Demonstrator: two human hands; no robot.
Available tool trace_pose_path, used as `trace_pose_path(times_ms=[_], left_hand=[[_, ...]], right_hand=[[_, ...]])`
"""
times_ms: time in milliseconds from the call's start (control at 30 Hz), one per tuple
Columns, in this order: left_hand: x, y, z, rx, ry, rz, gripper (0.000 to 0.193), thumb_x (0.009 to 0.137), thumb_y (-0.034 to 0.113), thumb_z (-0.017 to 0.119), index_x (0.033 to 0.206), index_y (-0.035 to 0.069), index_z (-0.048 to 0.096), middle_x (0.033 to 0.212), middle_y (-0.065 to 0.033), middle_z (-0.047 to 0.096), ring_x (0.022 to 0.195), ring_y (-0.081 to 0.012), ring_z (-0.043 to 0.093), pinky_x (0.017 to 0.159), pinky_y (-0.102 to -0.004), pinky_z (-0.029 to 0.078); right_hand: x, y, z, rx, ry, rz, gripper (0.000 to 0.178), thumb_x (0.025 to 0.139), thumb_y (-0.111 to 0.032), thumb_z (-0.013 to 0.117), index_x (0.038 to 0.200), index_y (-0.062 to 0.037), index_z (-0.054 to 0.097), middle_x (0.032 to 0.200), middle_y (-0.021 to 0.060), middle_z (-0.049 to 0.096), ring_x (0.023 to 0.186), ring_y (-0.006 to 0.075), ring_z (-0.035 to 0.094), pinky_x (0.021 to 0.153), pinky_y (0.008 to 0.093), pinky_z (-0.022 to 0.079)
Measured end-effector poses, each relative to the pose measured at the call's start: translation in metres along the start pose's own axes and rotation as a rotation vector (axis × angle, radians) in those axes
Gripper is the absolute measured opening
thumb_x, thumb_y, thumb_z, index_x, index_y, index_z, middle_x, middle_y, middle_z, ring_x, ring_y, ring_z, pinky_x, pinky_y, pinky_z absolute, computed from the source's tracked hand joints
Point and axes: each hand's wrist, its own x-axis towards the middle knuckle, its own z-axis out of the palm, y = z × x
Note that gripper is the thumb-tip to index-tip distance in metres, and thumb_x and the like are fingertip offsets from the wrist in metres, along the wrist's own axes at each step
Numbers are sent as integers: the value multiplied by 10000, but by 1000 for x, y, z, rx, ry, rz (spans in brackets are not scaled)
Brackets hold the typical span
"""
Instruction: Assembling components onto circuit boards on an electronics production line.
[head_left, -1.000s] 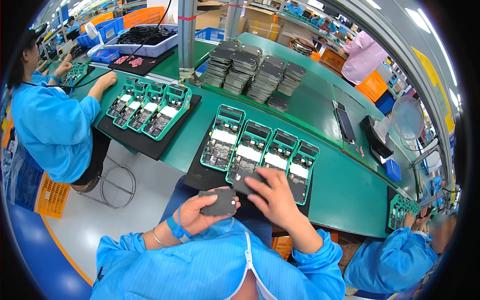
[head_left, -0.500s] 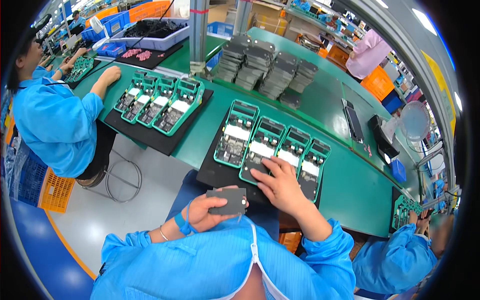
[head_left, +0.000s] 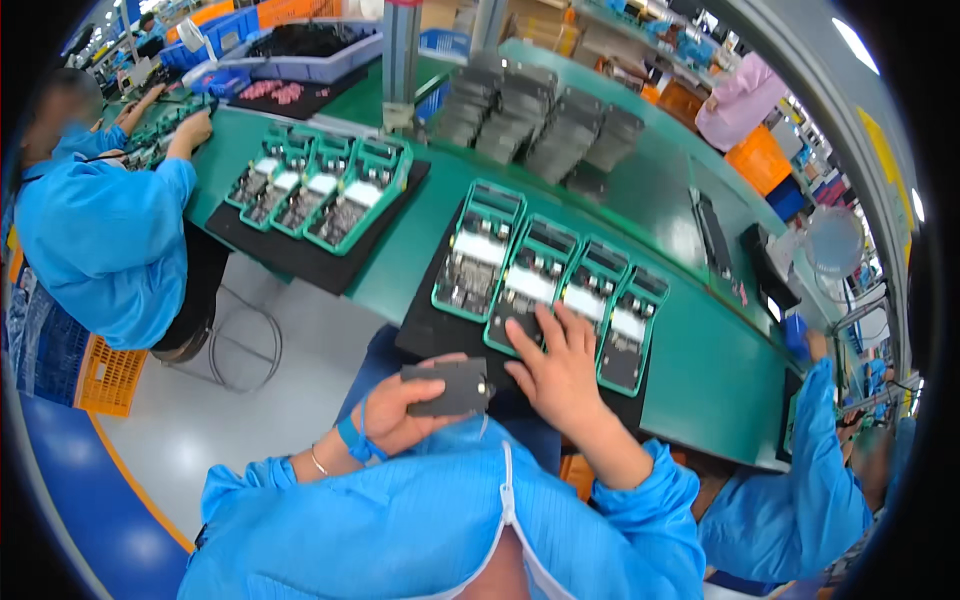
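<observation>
My left hand (head_left: 392, 415) is closed round a few thin dark grey rectangular plates (head_left: 446, 388), held flat over my lap with the thumb on top. Four-sided green frames (head_left: 437, 288) with circuit boards and white patches sit side by side on a black mat (head_left: 420, 338). My right hand (head_left: 562, 365) rests over the second frame from the left, fingers spread, fingertips touching a dark grey plate (head_left: 506, 325) that covers its lower part. The rightmost frame has a similar dark plate (head_left: 620, 366) at its lower end. In the leftmost frame the circuit board (head_left: 467, 280) lies exposed.
Stacks of dark grey plates (head_left: 528, 110) stand behind the frames, near a metal post (head_left: 401, 60). More green frames (head_left: 345, 225) lie on another mat to the left. Co-workers in blue sit at left (head_left: 105, 240) and right (head_left: 790, 510). A black box (head_left: 768, 265) stands far right.
My right hand has shifted slightly over the second frame, its fingers spread wider. The left co-worker's hand has moved farther away, and the right co-worker has raised an arm. The view has shifted a little.
</observation>
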Motion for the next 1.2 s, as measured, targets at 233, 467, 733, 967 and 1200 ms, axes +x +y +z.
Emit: trace_pose_path(times_ms=[233, 467, 733, 967, 1200], left_hand=[[-7, -1, -6, -35, 3, -21, 485, 876, 52, 501, 1334, -4, 351, 1315, -178, 436, 1235, -314, 437, 1047, -458, 360], [-4, 0, -5, -21, -49, -39, 487, 883, 78, 508, 1338, 1, 352, 1286, -157, 465, 1207, -287, 461, 1035, -425, 372], [-3, 0, -6, -30, -50, -71, 508, 882, 84, 517, 1347, -1, 328, 1294, -159, 452, 1210, -280, 457, 1042, -432, 361], [-4, 6, -5, -26, -38, -52, 514, 878, 88, 521, 1345, -5, 326, 1277, -165, 465, 1209, -281, 459, 1045, -436, 359], [-1, 6, -10, -38, -43, -56, 510, 880, 91, 516, 1344, -12, 332, 1276, -169, 469, 1211, -280, 460, 1044, -431, 364]], right_hand=[[-2, -1, 8, 34, 55, -24, 398, 766, -237, 676, 1142, -131, 603, 1255, 149, 474, 1213, 357, 375, 1019, 535, 264], [-7, -14, -1, 143, 54, -73, 489, 726, -225, 705, 1184, -109, 580, 1300, 124, 468, 1230, 356, 372, 999, 539, 293], [5, -9, -10, 159, -84, -3, 432, 752, -259, 700, 1141, -97, 606, 1226, 98, 540, 1180, 342, 428, 1014, 530, 278], [9, 0, -11, 199, -50, -77, 325, 776, -254, 671, 1042, -69, 642, 1119, 98, 583, 1137, 298, 481, 1011, 516, 299], [8, 4, -12, 170, -76, -155, 337, 796, -240, 635, 1076, -53, 619, 1103, 110, 584, 1143, 267, 497, 1008, 474, 319]])
